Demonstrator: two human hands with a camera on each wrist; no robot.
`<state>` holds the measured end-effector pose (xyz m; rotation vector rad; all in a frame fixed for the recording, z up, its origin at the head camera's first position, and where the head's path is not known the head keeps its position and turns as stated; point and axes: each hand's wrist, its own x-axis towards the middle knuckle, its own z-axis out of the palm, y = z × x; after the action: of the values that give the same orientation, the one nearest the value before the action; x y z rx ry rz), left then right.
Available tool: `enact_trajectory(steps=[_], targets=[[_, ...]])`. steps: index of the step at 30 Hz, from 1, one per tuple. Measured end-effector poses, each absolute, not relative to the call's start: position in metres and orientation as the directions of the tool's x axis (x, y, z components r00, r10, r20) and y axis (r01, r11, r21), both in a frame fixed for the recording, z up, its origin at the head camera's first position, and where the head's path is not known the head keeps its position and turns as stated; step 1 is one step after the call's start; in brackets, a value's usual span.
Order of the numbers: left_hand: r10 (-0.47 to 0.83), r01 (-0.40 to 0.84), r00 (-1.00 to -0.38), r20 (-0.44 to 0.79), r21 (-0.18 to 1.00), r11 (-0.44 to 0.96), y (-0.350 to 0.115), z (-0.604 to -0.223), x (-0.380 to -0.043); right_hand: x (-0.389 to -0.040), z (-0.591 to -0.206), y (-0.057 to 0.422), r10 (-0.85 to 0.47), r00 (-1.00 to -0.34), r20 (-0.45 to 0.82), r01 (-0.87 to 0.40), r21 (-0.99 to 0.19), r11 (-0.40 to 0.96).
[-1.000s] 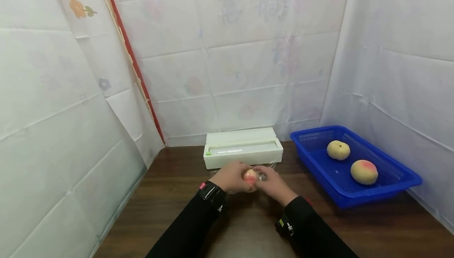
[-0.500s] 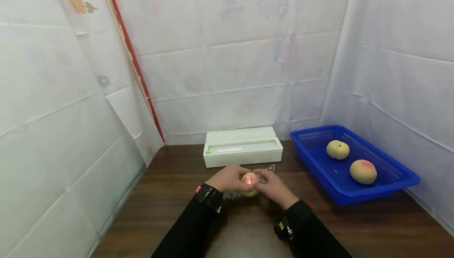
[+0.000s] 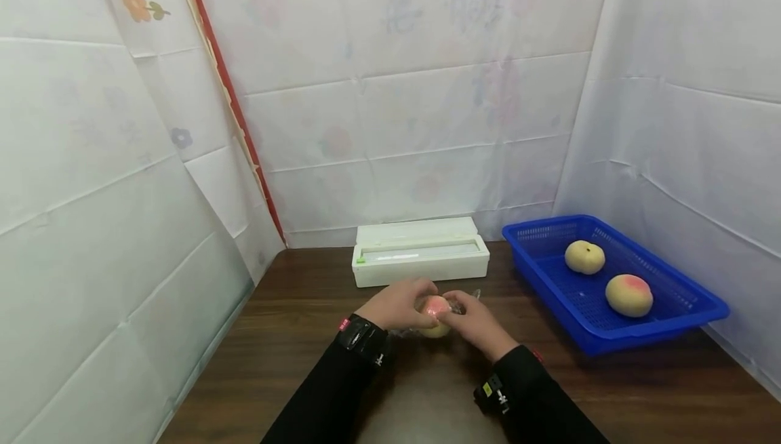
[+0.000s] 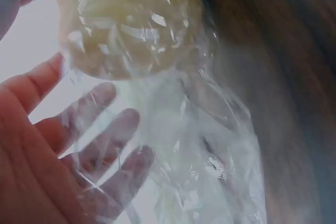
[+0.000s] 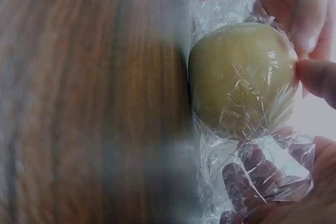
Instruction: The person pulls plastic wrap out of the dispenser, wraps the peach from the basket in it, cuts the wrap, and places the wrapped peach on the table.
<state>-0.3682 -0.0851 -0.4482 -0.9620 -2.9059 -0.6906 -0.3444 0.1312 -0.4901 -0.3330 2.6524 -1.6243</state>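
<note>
A pale yellow peach (image 3: 436,325) with a pink blush stands over the table between both hands. Clear plastic wrap (image 5: 247,108) covers it, crinkled and shiny, with loose film trailing off its sides. My left hand (image 3: 403,305) curves round the peach's left side, thumb in front and index finger over the top. In the left wrist view, its other fingers (image 4: 126,124) spread behind a loose sheet of film. On the right side, my right hand (image 3: 478,322) pinches gathered film, its thumb against the peach. In the right wrist view, film drapes over its lower fingers.
Behind the hands stands a white wrap dispenser box (image 3: 421,269), lid raised, a green slider on its left. A blue basket (image 3: 537,295) on the right holds a yellow peach (image 3: 584,257) and a pink-tipped peach (image 3: 629,295). White sheeting (image 3: 427,112) encloses the wooden table (image 3: 293,335).
The wrapped peach has shifted slightly down toward the person, and more of its yellow lower part shows. Both hands have moved with it; the loose film at the right has changed shape.
</note>
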Motion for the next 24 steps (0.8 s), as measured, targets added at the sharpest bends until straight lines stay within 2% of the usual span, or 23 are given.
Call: enact_trajectory(steps=[3,14,24], targets=[[0.570,0.589,-0.804,0.169,0.355,0.726,-0.081,-0.450,-0.369,-0.343,-0.489,0.132,-0.196,-0.976,0.097,-0.174,-0.886,0.430],[0.566,0.593,-0.805,0.178,0.277,0.756,-0.073,-0.458,-0.368,-0.341,-0.492,0.132,-0.185,-0.979,0.087,-0.161,-0.888,0.431],[0.559,0.571,-0.816,0.145,0.349,0.743,-0.078,-0.461,-0.377,-0.339,-0.488,0.137,-0.131,-0.988,0.080,-0.133,-0.871,0.474]])
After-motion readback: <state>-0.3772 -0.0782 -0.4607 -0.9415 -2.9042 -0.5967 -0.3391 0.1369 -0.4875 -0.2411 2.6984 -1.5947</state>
